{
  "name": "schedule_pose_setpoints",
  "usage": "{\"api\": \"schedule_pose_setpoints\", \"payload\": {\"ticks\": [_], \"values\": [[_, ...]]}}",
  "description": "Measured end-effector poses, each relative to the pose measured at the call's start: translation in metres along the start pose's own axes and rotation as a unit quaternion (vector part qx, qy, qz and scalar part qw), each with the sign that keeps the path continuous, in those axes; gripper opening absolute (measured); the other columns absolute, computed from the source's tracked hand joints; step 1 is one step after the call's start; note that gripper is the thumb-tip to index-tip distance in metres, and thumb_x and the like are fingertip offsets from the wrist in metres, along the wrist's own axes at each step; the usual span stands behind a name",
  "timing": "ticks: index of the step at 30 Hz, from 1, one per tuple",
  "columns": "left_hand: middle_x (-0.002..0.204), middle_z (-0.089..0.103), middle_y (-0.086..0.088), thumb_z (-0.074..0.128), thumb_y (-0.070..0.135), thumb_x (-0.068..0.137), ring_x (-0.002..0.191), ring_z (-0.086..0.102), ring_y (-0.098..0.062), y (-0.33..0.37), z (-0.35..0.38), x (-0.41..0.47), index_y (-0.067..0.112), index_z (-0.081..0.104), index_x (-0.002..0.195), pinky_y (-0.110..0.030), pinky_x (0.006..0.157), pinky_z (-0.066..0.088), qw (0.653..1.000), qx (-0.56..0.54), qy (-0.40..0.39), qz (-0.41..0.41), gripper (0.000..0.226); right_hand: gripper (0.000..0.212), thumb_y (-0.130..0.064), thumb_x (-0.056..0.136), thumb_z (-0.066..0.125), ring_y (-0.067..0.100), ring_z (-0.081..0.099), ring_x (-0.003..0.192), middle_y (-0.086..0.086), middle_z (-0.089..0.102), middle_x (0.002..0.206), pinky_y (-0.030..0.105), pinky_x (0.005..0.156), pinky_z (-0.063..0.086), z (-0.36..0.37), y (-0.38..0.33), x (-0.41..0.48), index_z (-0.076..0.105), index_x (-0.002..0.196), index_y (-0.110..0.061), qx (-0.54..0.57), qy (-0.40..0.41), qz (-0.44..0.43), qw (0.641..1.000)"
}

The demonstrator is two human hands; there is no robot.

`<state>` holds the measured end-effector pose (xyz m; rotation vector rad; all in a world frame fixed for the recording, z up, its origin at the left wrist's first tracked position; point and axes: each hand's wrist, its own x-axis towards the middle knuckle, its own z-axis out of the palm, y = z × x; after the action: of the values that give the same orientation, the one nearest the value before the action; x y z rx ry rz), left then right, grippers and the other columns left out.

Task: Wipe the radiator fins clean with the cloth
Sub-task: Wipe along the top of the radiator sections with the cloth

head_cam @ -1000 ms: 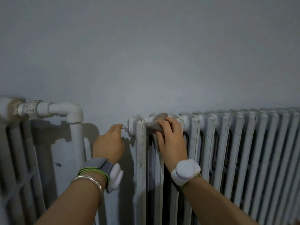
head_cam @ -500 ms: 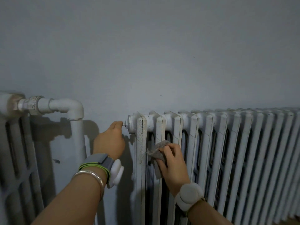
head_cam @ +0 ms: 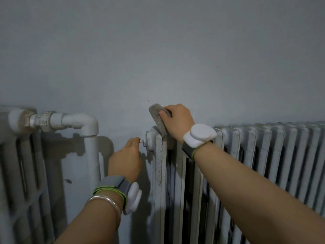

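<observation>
Two hands are working at the LH end of the radiator (head_cam: 263,155). R hand (head_cam: 177,118): grip is wrapping round the grey cloth (head_cam: 157,117), fingers curled over it, pressing it onto the crown of the end fins (head_cam: 159,164) at 12 o'clock, prob. to start a downward pass. L hand (head_cam: 125,161), at 9 o'clock of the end cap, is touching the small vent nub (head_cam: 141,141); pinching or just resting, can't tell, prob. bracing. End fin edge is showing dark specks, so approx. most fins toward 3 o'clock are still awaiting wiping. Pipe elbow (head_cam: 88,122) is sitting further out at 9 o'clock, well apart.
</observation>
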<state>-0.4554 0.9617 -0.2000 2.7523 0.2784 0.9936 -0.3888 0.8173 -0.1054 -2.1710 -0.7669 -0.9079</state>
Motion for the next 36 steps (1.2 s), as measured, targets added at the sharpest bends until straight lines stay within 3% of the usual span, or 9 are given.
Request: {"api": "schedule_pose_setpoints", "payload": {"ticks": [5, 7, 10, 13, 16, 20, 28, 31, 36], "values": [[0.143, 0.042, 0.004, 0.036, 0.008, 0.091, 0.089, 0.063, -0.032, 0.000, 0.001, -0.001, 0.022, 0.035, 0.136, -0.039, 0.070, 0.052, 1.000, 0.011, 0.007, 0.004, 0.047, 0.028, -0.024, 0.095, 0.043, 0.033, 0.053, 0.103, 0.015, 0.058, 0.110, 0.029, 0.075, 0.036, 0.007, 0.006, 0.029, 0.065, 0.105, -0.009, -0.171, -0.049, 0.019, 0.984], [0.143, 0.041, 0.004, 0.036, 0.007, 0.091, 0.086, 0.063, -0.033, 0.000, 0.003, 0.000, 0.022, 0.035, 0.136, -0.040, 0.070, 0.053, 1.000, 0.008, 0.007, 0.004, 0.048, 0.026, -0.022, 0.093, 0.046, 0.031, 0.056, 0.103, 0.014, 0.062, 0.109, 0.026, 0.069, 0.036, 0.008, 0.016, 0.033, 0.065, 0.103, -0.008, -0.213, -0.104, 0.054, 0.970], [0.144, 0.040, 0.004, 0.038, 0.007, 0.091, 0.089, 0.063, -0.035, -0.001, 0.005, 0.001, 0.021, 0.035, 0.137, -0.041, 0.072, 0.052, 1.000, 0.007, 0.010, 0.000, 0.049, 0.022, -0.019, 0.089, 0.050, 0.024, 0.064, 0.083, 0.010, 0.069, 0.096, 0.020, 0.055, 0.033, 0.013, 0.035, 0.032, 0.069, 0.094, -0.008, -0.196, -0.190, 0.098, 0.957], [0.146, 0.039, 0.004, 0.038, 0.007, 0.091, 0.092, 0.063, -0.034, -0.001, 0.005, 0.000, 0.022, 0.034, 0.139, -0.039, 0.072, 0.052, 1.000, 0.013, 0.008, -0.003, 0.050, 0.019, -0.023, 0.086, 0.051, 0.024, 0.057, 0.070, 0.007, 0.066, 0.081, 0.022, 0.059, 0.037, 0.010, 0.041, 0.028, 0.066, 0.080, -0.012, -0.159, -0.181, 0.118, 0.963], [0.146, 0.039, 0.004, 0.038, 0.007, 0.091, 0.093, 0.062, -0.033, 0.001, 0.003, 0.000, 0.021, 0.033, 0.140, -0.038, 0.073, 0.052, 1.000, 0.011, 0.009, -0.006, 0.052, 0.023, -0.020, 0.090, 0.049, 0.026, 0.055, 0.075, 0.012, 0.066, 0.088, 0.024, 0.059, 0.036, 0.004, 0.036, 0.019, 0.067, 0.089, -0.006, -0.138, -0.175, 0.112, 0.968], [0.147, 0.038, 0.004, 0.038, 0.006, 0.091, 0.097, 0.062, -0.032, 0.003, 0.001, 0.000, 0.021, 0.032, 0.141, -0.037, 0.073, 0.049, 1.000, 0.011, 0.001, -0.008, 0.052, 0.026, -0.025, 0.094, 0.047, 0.030, 0.059, 0.093, 0.011, 0.066, 0.101, 0.028, 0.067, 0.041, -0.002, 0.035, -0.005, 0.065, 0.101, -0.009, -0.121, -0.122, 0.081, 0.982], [0.146, 0.039, 0.003, 0.037, 0.006, 0.091, 0.096, 0.061, -0.032, 0.003, -0.002, -0.001, 0.022, 0.033, 0.140, -0.035, 0.070, 0.047, 1.000, 0.017, -0.009, -0.008, 0.052, 0.019, -0.020, 0.089, 0.057, 0.032, 0.058, 0.088, 0.010, 0.065, 0.098, 0.039, 0.080, 0.048, 0.016, 0.046, -0.064, 0.068, 0.101, -0.010, -0.048, 0.127, -0.051, 0.989], [0.145, 0.041, 0.002, 0.038, 0.006, 0.089, 0.098, 0.061, -0.034, 0.003, -0.003, 0.000, 0.022, 0.034, 0.139, -0.039, 0.075, 0.051, 1.000, 0.013, -0.010, -0.011, 0.053, 0.025, -0.015, 0.089, 0.058, 0.030, 0.055, 0.102, 0.010, 0.060, 0.112, 0.038, 0.091, 0.046, 0.020, 0.051, -0.082, 0.064, 0.112, -0.010, -0.008, 0.162, -0.075, 0.984], [0.146, 0.040, 0.002, 0.038, 0.006, 0.090, 0.099, 0.061, -0.033, 0.002, -0.002, 0.000, 0.023, 0.033, 0.140, -0.039, 0.077, 0.051, 1.000, 0.012, -0.013, -0.006, 0.054, 0.028, -0.008, 0.088, 0.063, 0.026, 0.051, 0.110, 0.011, 0.048, 0.123, 0.031, 0.092, 0.045, 0.025, 0.056, -0.109, 0.059, 0.115, -0.012, 0.012, 0.168, -0.058, 0.984]]}}
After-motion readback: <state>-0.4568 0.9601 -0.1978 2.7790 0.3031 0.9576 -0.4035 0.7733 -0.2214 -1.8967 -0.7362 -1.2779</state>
